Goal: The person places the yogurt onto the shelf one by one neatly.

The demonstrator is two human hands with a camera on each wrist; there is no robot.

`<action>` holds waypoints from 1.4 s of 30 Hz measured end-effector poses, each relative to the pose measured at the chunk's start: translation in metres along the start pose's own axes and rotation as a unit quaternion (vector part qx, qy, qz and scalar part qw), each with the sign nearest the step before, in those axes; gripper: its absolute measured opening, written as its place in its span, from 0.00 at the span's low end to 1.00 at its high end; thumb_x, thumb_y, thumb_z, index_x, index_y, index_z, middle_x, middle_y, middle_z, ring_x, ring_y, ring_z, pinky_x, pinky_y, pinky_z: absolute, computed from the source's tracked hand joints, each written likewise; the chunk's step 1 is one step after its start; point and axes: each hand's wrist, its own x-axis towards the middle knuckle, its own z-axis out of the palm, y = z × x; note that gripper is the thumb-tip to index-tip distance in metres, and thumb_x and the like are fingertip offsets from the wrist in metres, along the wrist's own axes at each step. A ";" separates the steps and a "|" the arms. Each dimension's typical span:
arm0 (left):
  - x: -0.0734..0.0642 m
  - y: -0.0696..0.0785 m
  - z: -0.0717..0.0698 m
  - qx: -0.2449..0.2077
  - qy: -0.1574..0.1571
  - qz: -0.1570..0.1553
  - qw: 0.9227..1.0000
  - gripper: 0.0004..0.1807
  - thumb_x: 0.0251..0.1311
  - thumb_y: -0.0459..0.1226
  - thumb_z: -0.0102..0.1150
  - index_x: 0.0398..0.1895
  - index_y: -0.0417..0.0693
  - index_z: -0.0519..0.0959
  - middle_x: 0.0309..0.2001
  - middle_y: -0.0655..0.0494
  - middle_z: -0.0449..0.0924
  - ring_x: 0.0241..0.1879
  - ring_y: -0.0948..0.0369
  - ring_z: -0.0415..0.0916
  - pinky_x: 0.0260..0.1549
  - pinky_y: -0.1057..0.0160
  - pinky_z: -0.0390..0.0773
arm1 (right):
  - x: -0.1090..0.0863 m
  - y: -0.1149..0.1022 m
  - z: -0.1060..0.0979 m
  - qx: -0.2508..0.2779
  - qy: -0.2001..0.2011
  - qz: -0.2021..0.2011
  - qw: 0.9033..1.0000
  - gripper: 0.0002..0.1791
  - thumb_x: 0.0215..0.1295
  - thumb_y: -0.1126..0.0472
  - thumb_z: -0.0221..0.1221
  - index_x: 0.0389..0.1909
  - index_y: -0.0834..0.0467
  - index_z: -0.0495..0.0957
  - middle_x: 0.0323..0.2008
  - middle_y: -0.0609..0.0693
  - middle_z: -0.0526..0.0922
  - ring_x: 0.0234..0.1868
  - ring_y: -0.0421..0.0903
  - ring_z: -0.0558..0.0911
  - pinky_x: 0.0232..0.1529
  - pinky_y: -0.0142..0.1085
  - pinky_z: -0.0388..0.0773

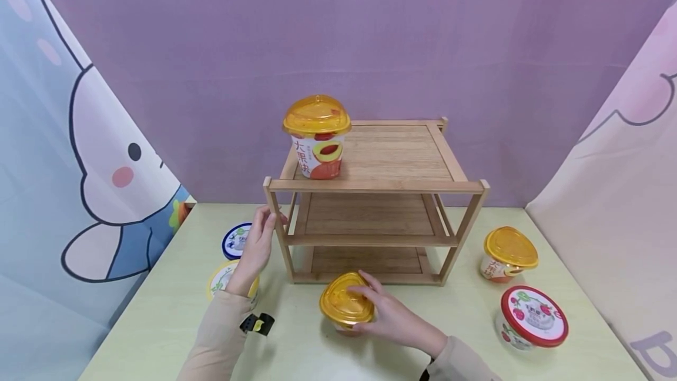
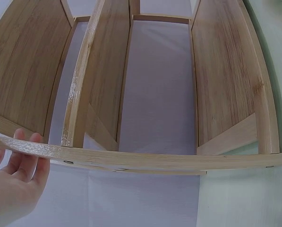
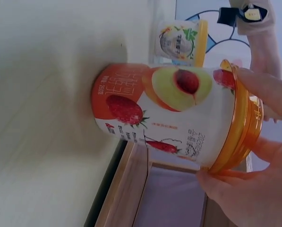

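Note:
In the head view a three-tier wooden rack (image 1: 375, 186) stands on the table. My left hand (image 1: 259, 244) grips its left front post, with the fingertips showing past the wood in the left wrist view. My right hand (image 1: 390, 315) holds a fruit cup (image 1: 341, 301) by its domed orange lid, in front of the bottom tier. In the right wrist view this cup (image 3: 174, 109) carries peach and strawberry pictures, its base close over the table. A matching fruit cup (image 1: 319, 154) stands on the rack's top tier at the left front.
On the right of the table are another orange-lidded cup (image 1: 508, 254) and a red-lidded tub (image 1: 533, 317). Behind my left arm stand a blue-lidded tub (image 1: 234, 241) and a yellow-lidded tub (image 1: 219, 278), both partly hidden. A purple curtain (image 1: 370, 40) hangs behind the rack.

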 end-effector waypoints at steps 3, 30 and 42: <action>0.000 0.000 0.000 -0.003 0.000 -0.005 1.000 0.14 0.68 0.35 0.31 0.50 0.33 0.61 0.38 0.39 0.71 0.42 0.56 0.70 0.46 0.65 0.65 | 0.000 0.003 -0.003 0.001 -0.003 0.001 1.000 0.32 0.51 0.52 0.62 0.58 0.53 0.65 0.65 0.61 0.49 0.56 0.61 0.66 0.50 0.52 0.67; 0.000 -0.003 0.000 0.005 0.008 0.000 1.000 0.16 0.68 0.39 0.33 0.49 0.35 0.62 0.37 0.42 0.72 0.41 0.54 0.70 0.45 0.64 0.66 | -0.009 0.015 0.027 0.147 0.117 0.051 0.981 0.42 0.43 0.55 0.67 0.60 0.58 0.59 0.61 0.65 0.55 0.58 0.63 0.62 0.53 0.58 0.58; 0.001 -0.003 0.000 -0.001 0.004 -0.012 1.000 0.13 0.68 0.32 0.32 0.50 0.33 0.61 0.37 0.41 0.71 0.42 0.52 0.69 0.44 0.68 0.65 | -0.006 0.017 0.033 0.142 0.137 0.050 0.979 0.40 0.40 0.56 0.69 0.55 0.58 0.61 0.54 0.58 0.64 0.56 0.57 0.66 0.55 0.53 0.59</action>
